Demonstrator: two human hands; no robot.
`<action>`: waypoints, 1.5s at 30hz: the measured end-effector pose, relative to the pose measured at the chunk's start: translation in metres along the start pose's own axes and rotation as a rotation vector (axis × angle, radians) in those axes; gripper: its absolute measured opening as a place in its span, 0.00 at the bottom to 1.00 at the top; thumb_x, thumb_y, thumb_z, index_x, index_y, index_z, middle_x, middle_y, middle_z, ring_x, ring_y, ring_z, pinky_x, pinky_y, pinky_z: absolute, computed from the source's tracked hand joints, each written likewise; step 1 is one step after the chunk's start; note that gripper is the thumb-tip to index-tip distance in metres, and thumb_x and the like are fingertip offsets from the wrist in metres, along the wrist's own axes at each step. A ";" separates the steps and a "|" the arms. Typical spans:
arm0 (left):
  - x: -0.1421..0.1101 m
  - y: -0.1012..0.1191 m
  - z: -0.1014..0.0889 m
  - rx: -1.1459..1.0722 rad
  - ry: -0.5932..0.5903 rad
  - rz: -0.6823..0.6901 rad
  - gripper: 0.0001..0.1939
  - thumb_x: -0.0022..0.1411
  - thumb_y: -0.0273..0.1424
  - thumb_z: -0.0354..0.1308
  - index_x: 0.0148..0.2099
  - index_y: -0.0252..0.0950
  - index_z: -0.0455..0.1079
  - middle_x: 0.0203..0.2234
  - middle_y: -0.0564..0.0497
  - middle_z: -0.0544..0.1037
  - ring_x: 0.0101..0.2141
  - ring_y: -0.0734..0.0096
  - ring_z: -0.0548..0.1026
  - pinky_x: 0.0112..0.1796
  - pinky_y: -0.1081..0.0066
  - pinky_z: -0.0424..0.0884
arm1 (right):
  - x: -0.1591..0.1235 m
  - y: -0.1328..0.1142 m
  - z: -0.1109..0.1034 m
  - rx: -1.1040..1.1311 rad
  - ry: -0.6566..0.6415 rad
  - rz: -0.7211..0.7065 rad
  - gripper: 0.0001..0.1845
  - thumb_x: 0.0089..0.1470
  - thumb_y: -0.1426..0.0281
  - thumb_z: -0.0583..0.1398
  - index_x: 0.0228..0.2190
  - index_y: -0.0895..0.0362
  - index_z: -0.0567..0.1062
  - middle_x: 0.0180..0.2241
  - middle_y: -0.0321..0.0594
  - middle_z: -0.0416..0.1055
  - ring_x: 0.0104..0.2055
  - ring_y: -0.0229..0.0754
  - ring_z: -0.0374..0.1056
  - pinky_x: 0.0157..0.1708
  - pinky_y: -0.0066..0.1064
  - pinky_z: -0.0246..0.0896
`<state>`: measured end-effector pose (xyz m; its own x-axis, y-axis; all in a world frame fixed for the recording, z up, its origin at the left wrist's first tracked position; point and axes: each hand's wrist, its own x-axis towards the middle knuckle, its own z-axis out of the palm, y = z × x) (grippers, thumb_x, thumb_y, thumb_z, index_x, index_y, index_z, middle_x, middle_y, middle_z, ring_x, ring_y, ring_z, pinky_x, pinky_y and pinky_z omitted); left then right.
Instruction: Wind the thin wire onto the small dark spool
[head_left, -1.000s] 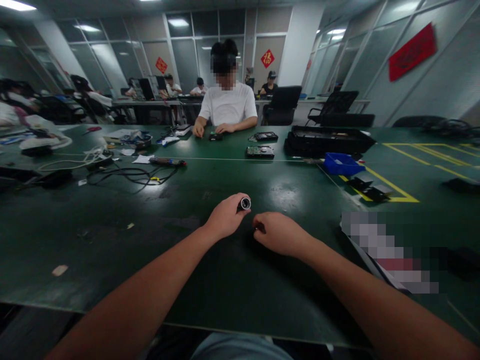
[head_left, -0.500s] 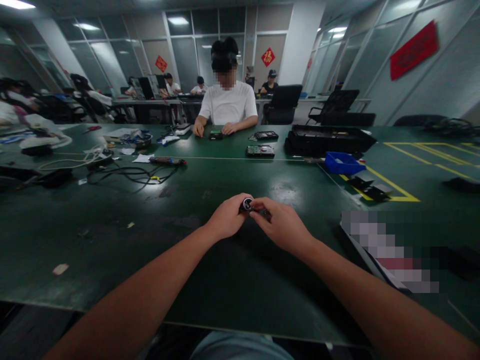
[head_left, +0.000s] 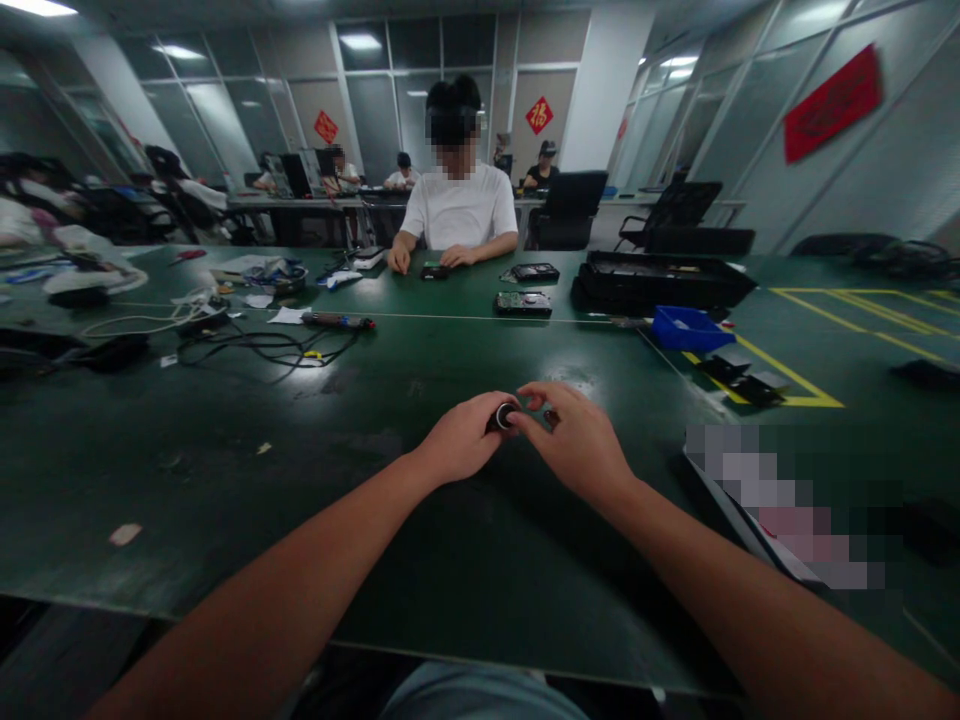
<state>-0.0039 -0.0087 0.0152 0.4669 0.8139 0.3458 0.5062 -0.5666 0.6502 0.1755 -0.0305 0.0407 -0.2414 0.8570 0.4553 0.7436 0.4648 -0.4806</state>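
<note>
1. Dark cylinder (head_left: 494, 421), its silver-ringed end toward the camera, is held just above or on the worktop (head_left: 300, 530), approx. centre, nr the front edge; can't tell if it touches the surface.
2. L hand (head_left: 463, 435) is closed round the cylinder, gripping it from the left.
3. R hand (head_left: 583, 440), fingers part-curled, sets its thumb at the cylinder's ringed end; can't tell if it grips there. A small dark shiny bit (head_left: 551, 418) shows btwn its fingers, too small to ID.
4. Opp. side: co-worker (head_left: 461, 208) in white T-shirt, head down, w/ both hands at a small dark unit (head_left: 434, 271).
5. Beyond the R hand, two hard drives lie flat: one w/ green board (head_left: 523, 303), one darker (head_left: 535, 272) behind it.
6. To the right: long black tray (head_left: 664, 285), w/ blue bin (head_left: 690, 328) just in front and small black parts (head_left: 757, 388) nr the yellow tape lines.
7. To the left: pen-like tool (head_left: 341, 321) beside white paper (head_left: 289, 316), w/ black cable (head_left: 262, 350) looped nearby.
8. Bkgd: other people seated at desks, red diamond sign (head_left: 538, 115) on the wall.
</note>
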 end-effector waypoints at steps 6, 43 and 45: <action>-0.001 0.001 -0.001 0.036 -0.031 0.001 0.13 0.63 0.30 0.56 0.50 0.39 0.70 0.45 0.48 0.77 0.44 0.63 0.75 0.45 0.64 0.70 | 0.001 0.002 0.000 -0.033 -0.001 0.033 0.15 0.55 0.63 0.63 0.44 0.55 0.75 0.36 0.39 0.73 0.33 0.41 0.67 0.33 0.33 0.60; 0.001 -0.015 -0.001 -0.105 0.205 -0.217 0.14 0.64 0.30 0.55 0.52 0.41 0.65 0.39 0.51 0.76 0.33 0.71 0.75 0.38 0.69 0.70 | -0.008 -0.005 -0.006 0.263 0.236 -0.039 0.15 0.64 0.64 0.55 0.50 0.54 0.72 0.39 0.40 0.79 0.36 0.41 0.76 0.38 0.35 0.69; 0.000 -0.014 -0.001 -0.107 0.199 -0.206 0.14 0.64 0.30 0.56 0.53 0.40 0.65 0.39 0.51 0.76 0.33 0.70 0.75 0.38 0.68 0.70 | -0.008 -0.006 -0.006 0.260 0.217 -0.029 0.15 0.64 0.64 0.55 0.50 0.54 0.72 0.38 0.41 0.79 0.36 0.41 0.76 0.39 0.35 0.69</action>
<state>-0.0115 0.0000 0.0065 0.2057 0.9254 0.3182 0.4909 -0.3789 0.7845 0.1764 -0.0414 0.0448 -0.1007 0.7881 0.6072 0.5479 0.5534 -0.6274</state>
